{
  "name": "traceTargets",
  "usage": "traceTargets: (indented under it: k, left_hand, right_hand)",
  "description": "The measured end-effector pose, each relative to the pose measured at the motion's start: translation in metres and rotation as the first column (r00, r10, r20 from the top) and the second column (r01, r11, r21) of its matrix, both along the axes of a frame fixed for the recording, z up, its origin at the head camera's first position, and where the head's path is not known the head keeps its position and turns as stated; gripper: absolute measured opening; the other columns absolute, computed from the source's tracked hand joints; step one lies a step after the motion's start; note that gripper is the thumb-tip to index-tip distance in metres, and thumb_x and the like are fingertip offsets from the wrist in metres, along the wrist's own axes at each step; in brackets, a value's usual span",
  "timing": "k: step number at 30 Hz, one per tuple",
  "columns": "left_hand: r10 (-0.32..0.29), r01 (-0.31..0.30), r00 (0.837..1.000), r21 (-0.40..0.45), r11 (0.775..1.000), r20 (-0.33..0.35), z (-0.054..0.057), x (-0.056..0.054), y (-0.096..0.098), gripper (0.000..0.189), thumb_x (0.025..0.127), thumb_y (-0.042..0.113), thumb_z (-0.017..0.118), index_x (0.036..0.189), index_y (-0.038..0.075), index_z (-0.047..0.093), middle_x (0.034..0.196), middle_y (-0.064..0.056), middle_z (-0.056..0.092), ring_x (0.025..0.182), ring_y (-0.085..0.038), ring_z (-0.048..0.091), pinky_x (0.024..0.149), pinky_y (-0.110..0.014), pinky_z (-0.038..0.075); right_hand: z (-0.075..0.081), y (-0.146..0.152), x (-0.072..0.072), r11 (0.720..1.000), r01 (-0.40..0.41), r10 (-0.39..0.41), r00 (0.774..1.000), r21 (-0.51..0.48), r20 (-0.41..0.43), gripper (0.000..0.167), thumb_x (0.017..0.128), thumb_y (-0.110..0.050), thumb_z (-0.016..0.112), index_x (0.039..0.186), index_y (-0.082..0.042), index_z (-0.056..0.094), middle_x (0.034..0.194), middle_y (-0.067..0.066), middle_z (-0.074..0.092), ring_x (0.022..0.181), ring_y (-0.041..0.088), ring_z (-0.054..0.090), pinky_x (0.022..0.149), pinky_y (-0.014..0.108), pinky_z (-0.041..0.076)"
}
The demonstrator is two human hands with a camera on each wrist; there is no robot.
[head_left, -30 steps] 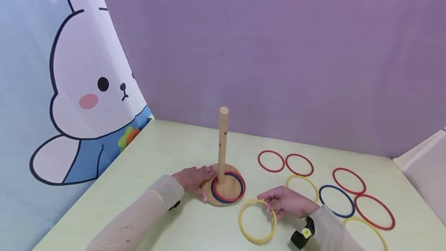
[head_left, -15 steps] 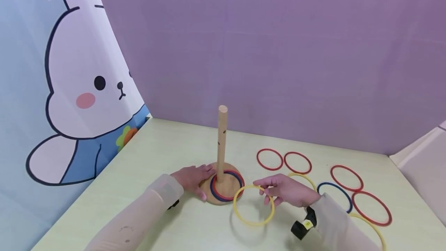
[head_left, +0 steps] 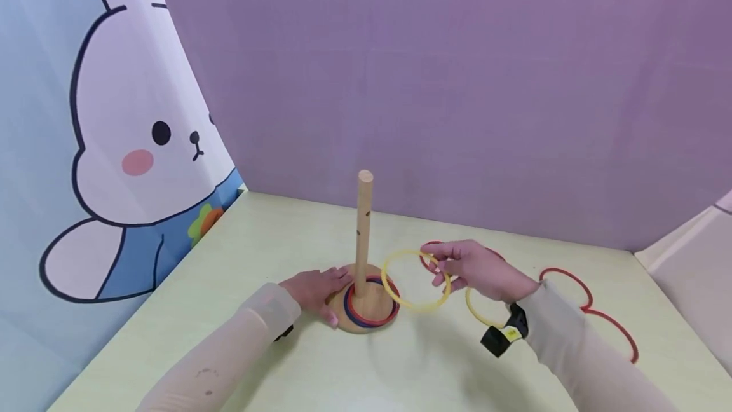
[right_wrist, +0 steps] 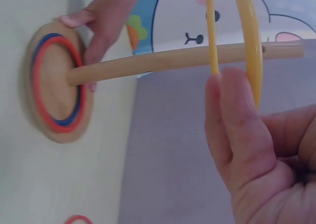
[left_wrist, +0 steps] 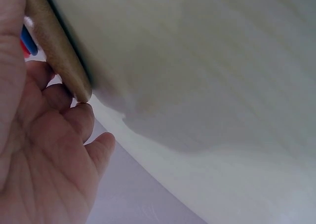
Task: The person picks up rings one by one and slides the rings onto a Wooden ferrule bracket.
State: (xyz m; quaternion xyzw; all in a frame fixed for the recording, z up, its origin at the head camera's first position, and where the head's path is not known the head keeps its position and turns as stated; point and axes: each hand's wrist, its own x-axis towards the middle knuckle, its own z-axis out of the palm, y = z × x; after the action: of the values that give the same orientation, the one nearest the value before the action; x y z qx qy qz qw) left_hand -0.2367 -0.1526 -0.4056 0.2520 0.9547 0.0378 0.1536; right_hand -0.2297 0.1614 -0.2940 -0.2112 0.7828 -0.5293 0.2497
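In the head view a wooden peg stand [head_left: 363, 234] stands upright, with a red ring [right_wrist: 35, 93] and a blue ring [right_wrist: 35, 61] lying round its post on the base. My left hand [head_left: 313, 291] holds the left edge of that base; in the left wrist view its fingers curl at the wooden rim [left_wrist: 61, 51]. To the right of the post, my right hand [head_left: 477, 269] pinches a yellow ring [head_left: 422, 308] between thumb and fingers, raised off the table. This ring is tilted and beside the post, not round it.
Behind my right hand a red ring [head_left: 424, 264] is partly covered. Another yellow ring [head_left: 479, 318] lies under the right wrist. Two more red rings, one nearer the back [head_left: 584, 286], lie past my forearm. A purple curtain [head_left: 457, 113] closes off the table's back.
My right hand has lifted the yellow ring off the table, up and away from me, level with the post's lower part. The left hand has stayed on the base.
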Motion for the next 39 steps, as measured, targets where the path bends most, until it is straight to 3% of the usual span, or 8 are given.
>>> traceTargets:
  k: [6, 10, 14, 24, 27, 31, 35, 39]
  left_hand:
    - [0.010, -0.010, 1.000, 0.005, 1.000, -0.014, 0.005, -0.003, -0.002, 0.092, 0.074, 0.046, 0.078, 0.149, 0.015, 0.035, 0.155, -0.007, 0.031, 0.134, -0.033, 0.039, 0.104, -0.048, 0.037]
    - [0.024, -0.024, 1.000, 0.010, 1.000, 0.002, 0.004, -0.002, -0.004, 0.094, 0.074, 0.045, 0.079, 0.150, 0.014, 0.033, 0.155, -0.007, 0.029, 0.135, -0.033, 0.037, 0.104, -0.049, 0.036]
    - [0.026, -0.026, 1.000, 0.020, 0.999, 0.004, 0.004, 0.000, -0.003, 0.094, 0.073, 0.045, 0.079, 0.150, 0.013, 0.034, 0.155, -0.007, 0.030, 0.135, -0.034, 0.037, 0.104, -0.048, 0.036]
    - [0.029, -0.029, 1.000, 0.006, 1.000, -0.006, 0.007, 0.001, 0.001, 0.093, 0.073, 0.044, 0.080, 0.149, 0.012, 0.035, 0.154, -0.007, 0.032, 0.133, -0.034, 0.039, 0.103, -0.048, 0.038]
    - [0.021, -0.021, 1.000, -0.001, 1.000, -0.010, 0.006, 0.001, 0.002, 0.093, 0.073, 0.045, 0.079, 0.149, 0.012, 0.036, 0.154, -0.008, 0.032, 0.132, -0.034, 0.040, 0.103, -0.048, 0.038]
    - [0.016, -0.016, 1.000, -0.010, 1.000, -0.015, 0.004, -0.001, 0.004, 0.094, 0.072, 0.046, 0.079, 0.149, 0.012, 0.036, 0.154, -0.008, 0.032, 0.132, -0.034, 0.041, 0.102, -0.048, 0.039]
    - [0.017, -0.017, 1.000, -0.018, 1.000, -0.015, 0.002, -0.003, 0.005, 0.094, 0.072, 0.047, 0.079, 0.149, 0.013, 0.035, 0.154, -0.007, 0.032, 0.132, -0.033, 0.041, 0.102, -0.047, 0.039]
    - [0.028, -0.028, 1.000, -0.033, 0.999, -0.011, -0.001, -0.005, 0.006, 0.094, 0.072, 0.048, 0.079, 0.149, 0.015, 0.035, 0.154, -0.005, 0.032, 0.131, -0.033, 0.042, 0.102, -0.046, 0.040]
  right_hand:
    - [0.019, -0.004, -0.005, 0.996, 0.060, -0.061, 0.998, -0.069, -0.014, 0.047, 0.098, 0.004, 0.038, 0.145, 0.007, 0.032, 0.102, 0.014, 0.052, 0.086, 0.016, 0.063, 0.075, 0.029, 0.054]
    - [0.028, -0.005, -0.006, 0.996, 0.087, -0.089, 0.994, -0.033, -0.059, 0.047, 0.099, 0.002, 0.037, 0.146, 0.003, 0.033, 0.109, 0.017, 0.050, 0.095, 0.016, 0.062, 0.073, 0.028, 0.052]
    - [0.039, -0.006, -0.005, 0.994, 0.107, -0.108, 0.991, -0.014, -0.075, 0.048, 0.099, 0.001, 0.039, 0.146, 0.003, 0.033, 0.106, 0.016, 0.049, 0.095, 0.013, 0.062, 0.074, 0.026, 0.052]
    - [0.067, -0.018, -0.006, 0.970, 0.141, -0.153, 0.987, -0.197, -0.047, 0.055, 0.095, 0.006, 0.043, 0.148, 0.005, 0.026, 0.101, 0.008, 0.050, 0.089, 0.009, 0.063, 0.081, 0.024, 0.053]
    - [0.069, -0.020, -0.006, 0.977, 0.126, -0.140, 0.988, -0.172, -0.069, 0.055, 0.096, 0.005, 0.043, 0.148, 0.003, 0.026, 0.105, 0.010, 0.052, 0.089, 0.011, 0.063, 0.078, 0.025, 0.054]
    - [0.070, -0.023, -0.004, 0.994, 0.096, -0.104, 0.984, -0.061, -0.142, 0.052, 0.098, 0.000, 0.044, 0.148, 0.000, 0.031, 0.108, 0.015, 0.056, 0.089, 0.016, 0.065, 0.068, 0.029, 0.055]
    - [0.070, -0.027, -0.002, 0.997, 0.075, -0.065, 0.969, 0.035, -0.238, 0.046, 0.099, 0.001, 0.044, 0.145, 0.002, 0.037, 0.106, 0.017, 0.060, 0.086, 0.018, 0.066, 0.058, 0.030, 0.054]
    - [0.070, -0.028, -0.001, 0.996, 0.072, -0.051, 0.953, 0.057, -0.298, 0.043, 0.099, 0.002, 0.042, 0.142, 0.005, 0.040, 0.106, 0.019, 0.060, 0.084, 0.020, 0.067, 0.053, 0.029, 0.051]
